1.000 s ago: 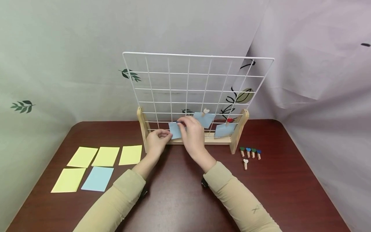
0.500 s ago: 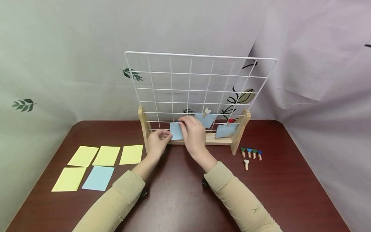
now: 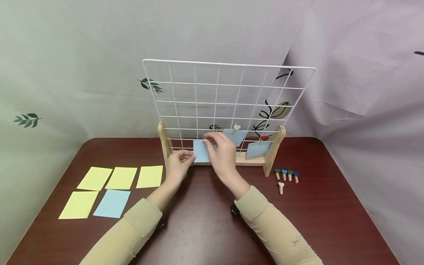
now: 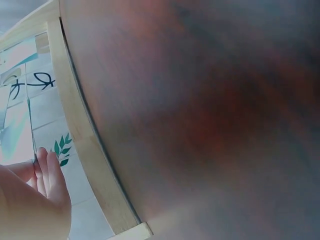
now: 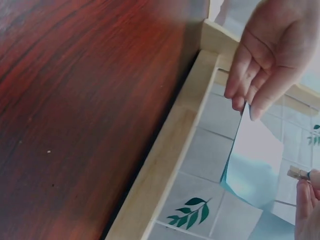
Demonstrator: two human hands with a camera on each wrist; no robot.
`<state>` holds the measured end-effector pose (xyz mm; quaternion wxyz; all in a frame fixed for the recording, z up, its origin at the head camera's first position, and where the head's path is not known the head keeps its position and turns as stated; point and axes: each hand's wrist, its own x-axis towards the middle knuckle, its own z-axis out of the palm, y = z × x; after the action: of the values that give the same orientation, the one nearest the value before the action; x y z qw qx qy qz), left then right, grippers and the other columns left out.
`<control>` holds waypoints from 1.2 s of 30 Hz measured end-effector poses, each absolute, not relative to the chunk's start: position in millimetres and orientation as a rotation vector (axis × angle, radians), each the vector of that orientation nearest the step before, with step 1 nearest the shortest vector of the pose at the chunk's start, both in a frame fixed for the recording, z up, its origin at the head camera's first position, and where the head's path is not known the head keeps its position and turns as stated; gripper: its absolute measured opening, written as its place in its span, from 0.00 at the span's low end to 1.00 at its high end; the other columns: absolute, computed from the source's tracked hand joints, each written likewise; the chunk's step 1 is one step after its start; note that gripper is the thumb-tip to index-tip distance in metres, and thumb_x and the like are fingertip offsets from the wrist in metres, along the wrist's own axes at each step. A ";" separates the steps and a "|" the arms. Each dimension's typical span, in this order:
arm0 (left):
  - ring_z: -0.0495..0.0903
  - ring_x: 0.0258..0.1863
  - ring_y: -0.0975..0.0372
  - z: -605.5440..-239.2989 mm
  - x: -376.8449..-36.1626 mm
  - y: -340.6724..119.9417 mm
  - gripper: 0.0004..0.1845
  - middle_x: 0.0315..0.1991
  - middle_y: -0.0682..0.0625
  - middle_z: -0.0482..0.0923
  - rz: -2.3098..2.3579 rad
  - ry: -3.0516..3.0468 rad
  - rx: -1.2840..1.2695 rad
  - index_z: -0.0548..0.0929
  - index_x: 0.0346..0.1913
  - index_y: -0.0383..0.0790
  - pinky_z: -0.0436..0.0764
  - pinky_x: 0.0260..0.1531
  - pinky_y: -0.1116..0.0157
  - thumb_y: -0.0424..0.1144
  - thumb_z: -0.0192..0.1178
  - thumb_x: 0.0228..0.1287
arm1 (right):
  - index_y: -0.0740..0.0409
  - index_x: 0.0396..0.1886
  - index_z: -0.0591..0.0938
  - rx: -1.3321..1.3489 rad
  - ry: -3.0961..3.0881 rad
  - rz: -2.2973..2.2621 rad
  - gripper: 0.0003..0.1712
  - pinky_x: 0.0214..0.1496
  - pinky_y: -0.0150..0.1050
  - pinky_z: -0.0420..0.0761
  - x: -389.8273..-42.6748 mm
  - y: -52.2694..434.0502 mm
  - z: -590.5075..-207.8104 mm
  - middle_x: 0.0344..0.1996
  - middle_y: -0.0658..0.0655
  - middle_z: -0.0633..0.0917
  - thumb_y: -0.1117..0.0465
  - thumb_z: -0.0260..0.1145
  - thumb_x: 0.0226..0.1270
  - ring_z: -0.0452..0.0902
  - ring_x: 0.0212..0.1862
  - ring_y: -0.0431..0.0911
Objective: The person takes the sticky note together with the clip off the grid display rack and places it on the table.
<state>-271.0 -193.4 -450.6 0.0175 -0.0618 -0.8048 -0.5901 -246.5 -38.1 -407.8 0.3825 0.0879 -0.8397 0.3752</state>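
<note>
A light blue paper note (image 3: pixel 200 151) stands in front of the lower part of the white wire grid (image 3: pixel 216 84). Its lower left corner is pinched between the thumb and fingers of my left hand (image 3: pixel 177 167). My right hand (image 3: pixel 223 154) pinches a small wooden clothespin (image 5: pixel 298 173) near the note's top edge. A bit of blue shows at those fingertips in the head view. To the right, a second blue note (image 3: pixel 236 137) hangs under a white-heart clothespin (image 3: pixel 236 127). A third blue note (image 3: pixel 258 149) hangs from a red-heart clothespin (image 3: pixel 263 138).
Wooden feet (image 3: pixel 275 151) and a crossbar (image 3: pixel 250 160) carry the grid. Several yellow notes (image 3: pixel 150 176) and a blue note (image 3: pixel 112 203) lie on the table's left. Several heart clothespins (image 3: pixel 284 175), green and blue, lie right, with a white one (image 3: pixel 281 188) before them.
The left hand has shifted slightly down and left, and the note's lower edge sits a little lower. The right hand stays near the note's top, its fingers still pinching the clothespin.
</note>
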 end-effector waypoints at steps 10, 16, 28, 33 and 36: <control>0.85 0.25 0.73 -444.3 -253.5 -201.8 0.09 0.33 0.39 0.90 -2.217 -2.364 -0.073 0.84 0.47 0.14 0.88 0.34 0.75 0.20 0.65 0.68 | 0.65 0.45 0.90 0.134 -2.100 1.275 0.08 0.45 0.37 0.91 -229.9 -35.7 -402.1 0.40 0.61 0.92 0.71 0.75 0.67 0.93 0.40 0.52; 0.87 0.25 0.71 -437.7 -243.1 -209.4 0.11 0.31 0.48 0.90 -2.275 -2.365 -0.024 0.83 0.50 0.15 0.90 0.35 0.73 0.21 0.65 0.69 | 0.69 0.45 0.89 0.115 -2.045 1.464 0.08 0.48 0.34 0.90 -219.8 -32.3 -401.0 0.42 0.65 0.91 0.74 0.74 0.67 0.91 0.42 0.57; 0.90 0.27 0.69 -428.2 -225.3 -233.5 0.14 0.30 0.52 0.90 -2.334 -2.387 0.048 0.82 0.54 0.14 0.90 0.38 0.71 0.23 0.65 0.71 | 0.73 0.48 0.89 -0.052 -1.909 1.859 0.11 0.47 0.26 0.87 -204.8 -21.5 -400.6 0.43 0.72 0.91 0.75 0.74 0.66 0.87 0.37 0.29; 0.91 0.28 0.67 -427.2 -218.5 -244.3 0.15 0.31 0.54 0.90 -2.310 -2.428 0.073 0.83 0.54 0.15 0.92 0.40 0.68 0.24 0.66 0.70 | 0.73 0.48 0.89 -0.120 -1.879 1.930 0.12 0.47 0.27 0.88 -198.1 -15.9 -401.1 0.41 0.71 0.92 0.75 0.74 0.66 0.88 0.36 0.32; 0.91 0.27 0.66 -427.1 -214.3 -251.9 0.15 0.29 0.55 0.90 -2.299 -2.448 0.111 0.83 0.54 0.15 0.91 0.39 0.69 0.24 0.67 0.70 | 0.75 0.49 0.88 -0.139 -1.856 1.969 0.12 0.47 0.28 0.88 -194.3 -13.4 -400.9 0.40 0.67 0.92 0.75 0.74 0.65 0.88 0.36 0.32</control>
<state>-214.3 -251.9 -427.1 -0.1089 0.0328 -0.7243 -0.6801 -194.3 -13.4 -400.9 0.2144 -0.0499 -0.6690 0.7099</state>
